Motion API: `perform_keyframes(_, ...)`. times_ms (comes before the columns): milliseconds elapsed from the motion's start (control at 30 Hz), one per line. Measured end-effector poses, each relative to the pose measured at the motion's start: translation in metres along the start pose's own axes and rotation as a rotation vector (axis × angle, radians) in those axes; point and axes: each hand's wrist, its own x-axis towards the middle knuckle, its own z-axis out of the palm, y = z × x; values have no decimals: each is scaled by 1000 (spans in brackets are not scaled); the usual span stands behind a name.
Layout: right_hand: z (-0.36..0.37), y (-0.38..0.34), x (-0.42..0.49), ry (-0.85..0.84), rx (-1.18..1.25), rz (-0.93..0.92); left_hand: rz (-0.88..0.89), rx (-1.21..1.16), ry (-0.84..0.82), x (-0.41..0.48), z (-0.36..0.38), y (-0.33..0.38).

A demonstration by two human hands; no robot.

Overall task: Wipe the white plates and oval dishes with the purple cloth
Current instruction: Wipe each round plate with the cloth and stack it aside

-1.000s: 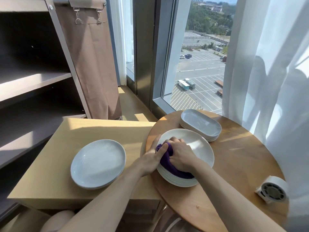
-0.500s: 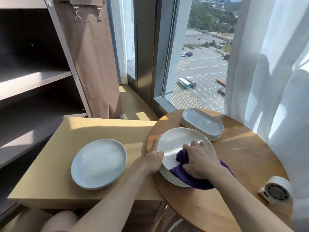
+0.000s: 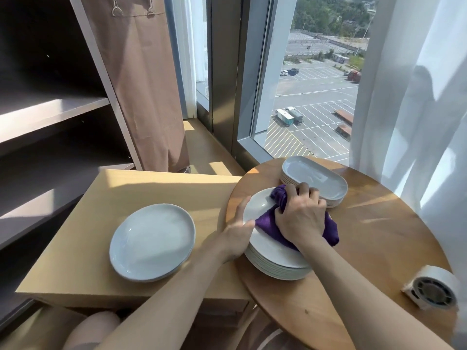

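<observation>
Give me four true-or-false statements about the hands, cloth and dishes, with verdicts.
1. The right hand grips the purple cloth on the round plate stack. True.
2. The left hand is well away from every dish. False: it touches the stack's rim.
3. The oval dishes stand on the round table. True.
4. The cloth covers the plates on the rectangular table. False: those plates are bare.
</observation>
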Motion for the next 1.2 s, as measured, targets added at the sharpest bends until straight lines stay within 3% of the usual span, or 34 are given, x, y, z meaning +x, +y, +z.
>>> perform_keyframes(167, 1, -30, -7, 12, 126, -73, -36, 48, 9, -3, -2, 2)
perform_keyframes(300, -1, -30, -11, -72, 224, -182, -61, 121, 19, -9, -2, -1)
perform_keyframes(500, -16, -23, -18, -289, 417, -286, 26, -71, -46, -18, -2, 11)
perform_keyframes(733, -32, -10, -32, -402, 414, -300, 31, -186, -79, -17, 3, 10)
perform_keyframes(933, -37, 9, -45, -450, 305, -211, 3, -109, -30, -5, 3, -6)
perform_keyframes(1200, -35, 39, -30, -283, 91, 87, 11, -41, 6, 2, 4, -16)
